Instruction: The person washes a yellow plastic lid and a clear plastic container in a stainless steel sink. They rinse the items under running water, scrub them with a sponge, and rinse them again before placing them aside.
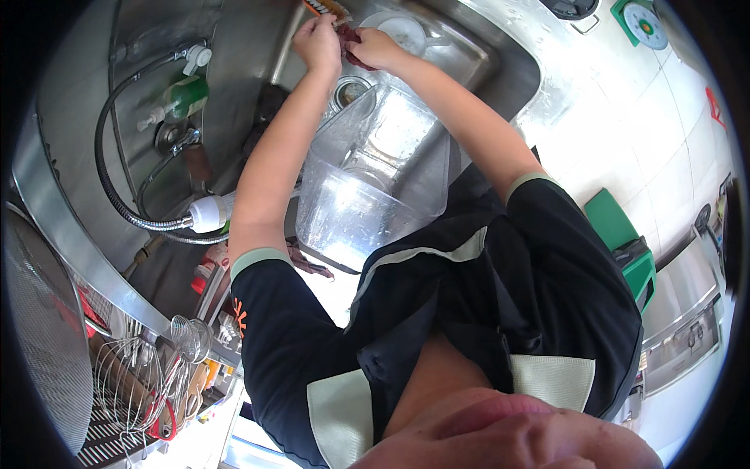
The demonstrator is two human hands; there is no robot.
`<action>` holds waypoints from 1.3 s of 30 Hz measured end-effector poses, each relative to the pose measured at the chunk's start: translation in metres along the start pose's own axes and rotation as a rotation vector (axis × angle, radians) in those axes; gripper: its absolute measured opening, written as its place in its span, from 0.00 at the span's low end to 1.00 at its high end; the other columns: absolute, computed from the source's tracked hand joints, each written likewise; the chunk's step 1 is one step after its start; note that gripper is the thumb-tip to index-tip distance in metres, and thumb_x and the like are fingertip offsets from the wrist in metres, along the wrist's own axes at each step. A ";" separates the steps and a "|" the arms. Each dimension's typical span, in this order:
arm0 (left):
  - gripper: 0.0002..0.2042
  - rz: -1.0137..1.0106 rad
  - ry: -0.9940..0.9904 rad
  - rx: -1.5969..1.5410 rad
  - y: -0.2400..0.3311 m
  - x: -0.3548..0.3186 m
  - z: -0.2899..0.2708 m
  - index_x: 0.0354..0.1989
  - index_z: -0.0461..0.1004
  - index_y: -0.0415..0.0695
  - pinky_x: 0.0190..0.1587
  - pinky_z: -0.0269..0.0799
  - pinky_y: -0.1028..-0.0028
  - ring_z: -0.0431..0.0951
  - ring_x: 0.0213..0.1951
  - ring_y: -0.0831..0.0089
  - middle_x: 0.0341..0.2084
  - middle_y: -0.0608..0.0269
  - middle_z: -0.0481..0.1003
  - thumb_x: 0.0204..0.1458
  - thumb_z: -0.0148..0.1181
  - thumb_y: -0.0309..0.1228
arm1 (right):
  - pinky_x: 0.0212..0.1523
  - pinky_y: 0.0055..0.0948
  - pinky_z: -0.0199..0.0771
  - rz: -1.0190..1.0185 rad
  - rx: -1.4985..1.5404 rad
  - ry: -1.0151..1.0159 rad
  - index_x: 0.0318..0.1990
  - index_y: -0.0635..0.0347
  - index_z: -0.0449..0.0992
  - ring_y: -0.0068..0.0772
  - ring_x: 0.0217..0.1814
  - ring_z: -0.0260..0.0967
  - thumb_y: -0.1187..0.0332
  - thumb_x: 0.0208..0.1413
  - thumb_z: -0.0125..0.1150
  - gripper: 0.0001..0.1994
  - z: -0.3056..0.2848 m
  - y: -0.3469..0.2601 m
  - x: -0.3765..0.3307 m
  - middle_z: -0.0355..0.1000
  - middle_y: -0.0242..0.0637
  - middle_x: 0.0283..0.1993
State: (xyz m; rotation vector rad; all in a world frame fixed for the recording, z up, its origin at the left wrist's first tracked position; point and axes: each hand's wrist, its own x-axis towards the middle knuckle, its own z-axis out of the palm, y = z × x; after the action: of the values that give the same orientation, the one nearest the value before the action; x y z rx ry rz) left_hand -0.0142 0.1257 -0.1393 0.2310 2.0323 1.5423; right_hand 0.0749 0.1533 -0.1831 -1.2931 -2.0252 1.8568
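Note:
At the far end of the sink, my left hand [319,43] is closed with its fingers curled up against an orange brush [322,8] with light brown bristles; the top edge of the picture cuts part of it off. Close beside it, my right hand [376,49] pinches a dark red, crumpled thing [349,45] whose kind I cannot make out. This red thing lies between both hands. Behind my right hand sits a round, whitish dish [402,33]. Below my hands, a clear plastic tub [355,207] stands tilted in the metal sink [488,74].
A drain [351,91] shows beside the tub. On the left wall hang a spray hose [101,156] and a green bottle [186,98]. Whisks and strainers [187,336] crowd the lower left. A green bin [613,223] and a dial scale [645,25] stand right.

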 end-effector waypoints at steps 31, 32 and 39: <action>0.05 -0.301 -0.162 -0.152 -0.024 0.015 -0.098 0.18 0.68 0.40 0.14 0.50 0.77 0.57 0.10 0.78 0.10 0.68 0.60 0.39 0.56 0.27 | 0.29 0.30 0.69 -0.198 -0.090 0.236 0.33 0.61 0.76 0.35 0.26 0.72 0.53 0.43 0.63 0.19 -0.004 0.029 -0.010 0.73 0.42 0.24; 0.06 -0.324 -0.129 -0.236 -0.023 0.015 -0.109 0.18 0.68 0.40 0.14 0.50 0.77 0.57 0.11 0.78 0.10 0.68 0.60 0.39 0.57 0.28 | 0.29 0.29 0.69 -0.206 -0.084 0.218 0.33 0.62 0.76 0.33 0.27 0.72 0.55 0.43 0.63 0.18 -0.004 0.032 -0.009 0.73 0.41 0.24; 0.10 -0.267 0.174 -0.123 0.007 -0.033 -0.148 0.15 0.66 0.45 0.18 0.53 0.76 0.57 0.13 0.79 0.11 0.70 0.59 0.42 0.59 0.31 | 0.35 0.25 0.70 -0.014 0.625 -0.270 0.41 0.65 0.73 0.25 0.33 0.70 0.61 0.50 0.60 0.16 0.023 -0.037 -0.031 0.74 0.36 0.34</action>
State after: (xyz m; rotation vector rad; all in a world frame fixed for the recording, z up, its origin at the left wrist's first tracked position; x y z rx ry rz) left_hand -0.0673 -0.0097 -0.0967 -0.2213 1.9933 1.5538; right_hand 0.0627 0.1205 -0.1434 -0.8871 -1.3350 2.4757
